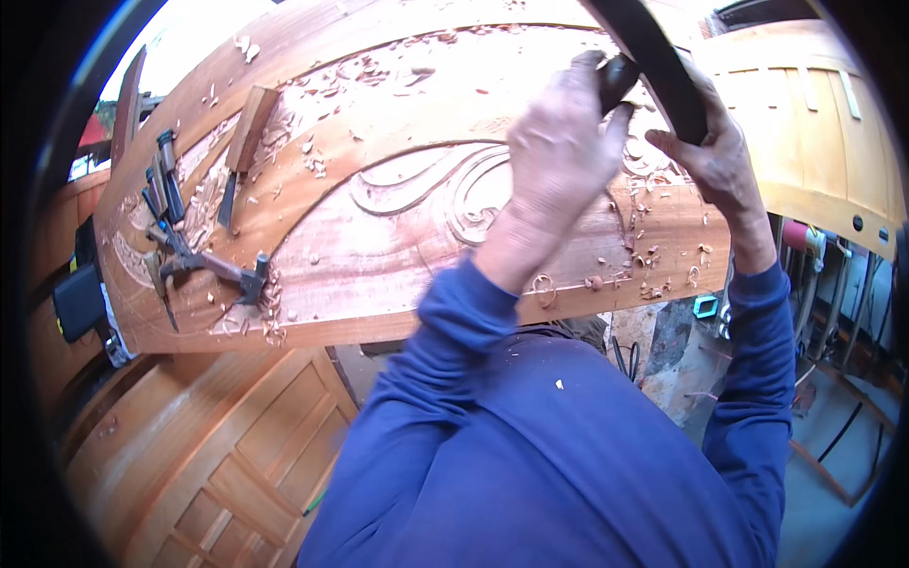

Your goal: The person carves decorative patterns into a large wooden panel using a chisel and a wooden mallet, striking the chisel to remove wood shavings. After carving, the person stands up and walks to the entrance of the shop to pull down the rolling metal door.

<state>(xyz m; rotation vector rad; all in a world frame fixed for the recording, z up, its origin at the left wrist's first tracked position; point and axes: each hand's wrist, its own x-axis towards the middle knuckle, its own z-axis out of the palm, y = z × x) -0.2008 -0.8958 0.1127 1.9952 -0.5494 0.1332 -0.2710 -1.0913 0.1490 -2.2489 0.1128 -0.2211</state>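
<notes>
Gripping a dark bar (663, 76), the right hand (721, 161) has its fingers clamped around the near end. Left of them, the left hand's (561, 142) fingers are closed on a dark rounded object (617, 81); the carved panel (355, 270) lies beneath.

Left hand (561, 142) near right hand (720, 161)

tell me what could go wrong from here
The long dark bar in the right hand could dent the carved wooden panel if it slipped. The left hand, gripping a dark piece close beside the bar, might get knocked. The hammer lies near the panel's near edge and could perhaps be nudged off.
</notes>
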